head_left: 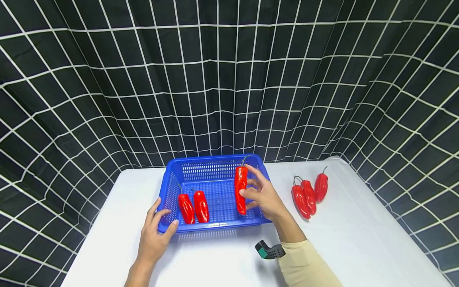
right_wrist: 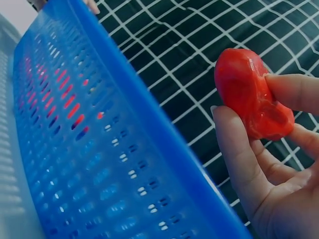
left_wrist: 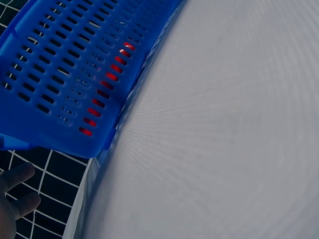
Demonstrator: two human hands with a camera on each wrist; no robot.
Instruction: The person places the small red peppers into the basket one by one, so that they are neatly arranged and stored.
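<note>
the right hand (head_left: 265, 197), much the nearer one, pinches a red pepper (head_left: 241, 187) between thumb and fingers above the right part of the blue basket (head_left: 215, 226), its long axis running away from the person, stem at the far end. the left hand (head_left: 153, 235) rests with spread fingers at the near left corner, beside two peppers (head_left: 201, 207) inside; three more peppers (head_left: 309, 197) lie to the right on the white tabletop (head_left: 358, 239).

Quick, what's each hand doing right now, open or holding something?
Left hand: open, fingers loosely spread at the blue basket's near left corner.
Right hand: closed, holding a red pepper between thumb and fingers.
</note>
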